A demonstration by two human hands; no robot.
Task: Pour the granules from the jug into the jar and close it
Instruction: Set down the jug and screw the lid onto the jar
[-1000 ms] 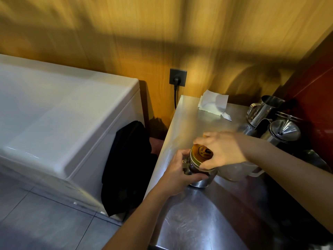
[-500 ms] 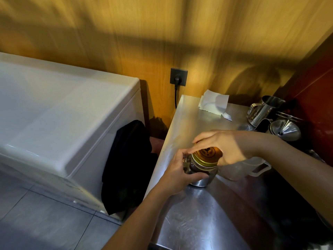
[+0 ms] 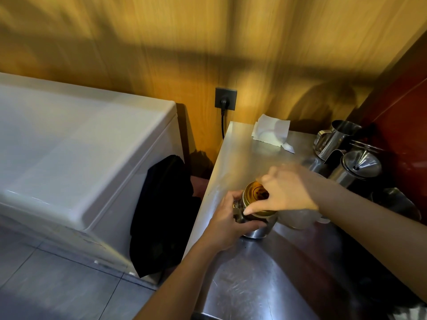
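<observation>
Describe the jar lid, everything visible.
The lid is a round gold, metal-looking cap with a dark printed mark on top. It sits on the jar, tilted toward the camera. The right hand pinches its rim from above; the left hand wraps the jar below. Whether it is fully tightened cannot be told.

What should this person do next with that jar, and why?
Probably keep turning the gold lid until it seats. The right hand has its fingers on the lid's rim, the left hand grips the jar on the steel counter, and the jug stands behind, so only closing seems left.
</observation>
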